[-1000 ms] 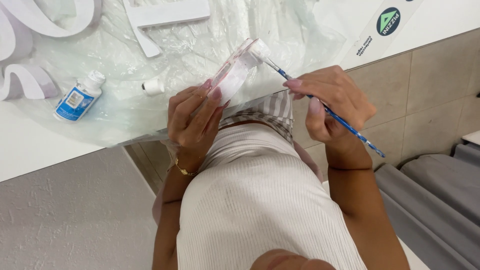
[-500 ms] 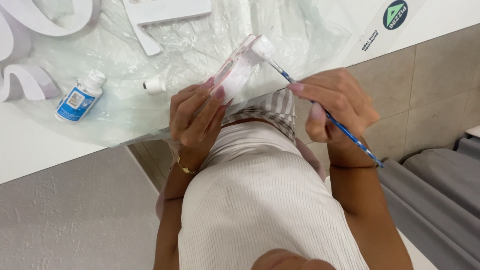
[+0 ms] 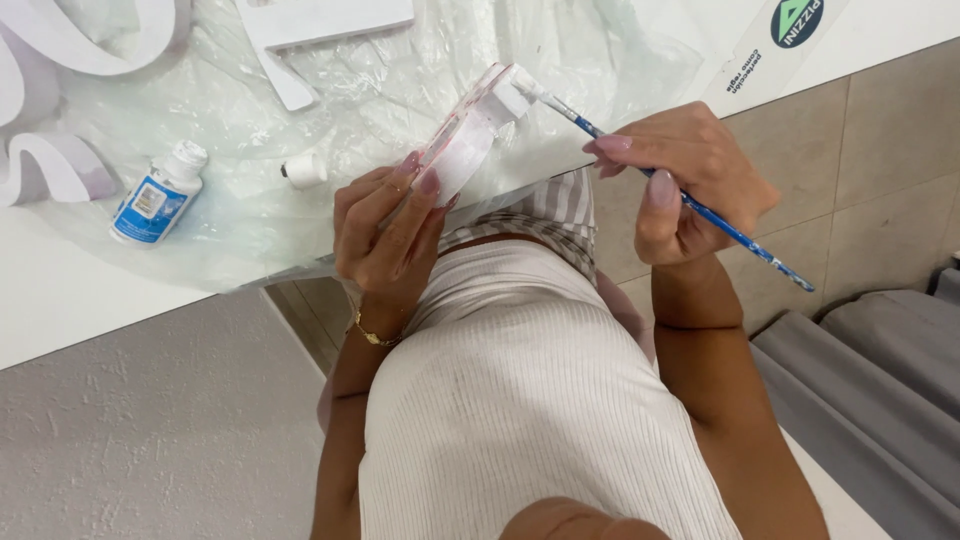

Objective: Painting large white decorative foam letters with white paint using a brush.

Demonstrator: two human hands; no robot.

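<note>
You are holding a flat white-and-pink piece (image 3: 462, 150) in your left hand (image 3: 385, 235), fingers pinching its lower end, tilted up over the edge of the worktop (image 3: 120, 320); your right hand (image 3: 690, 185) is gripping a thin blue-handled brush (image 3: 690, 205) between thumb and fingers, its bristle tip touching the piece's upper end. The step in hand appears to be coating that top edge with white paint — judged partly covered, as pink is showing along the side. The next stroke is calling for a steady grip and a light drag along the edge; a small white bottle (image 3: 155, 195) with a blue label and a loose cap (image 3: 305, 170) are lying on the plastic sheet (image 3: 380, 90) — within reach for reloading.
</note>
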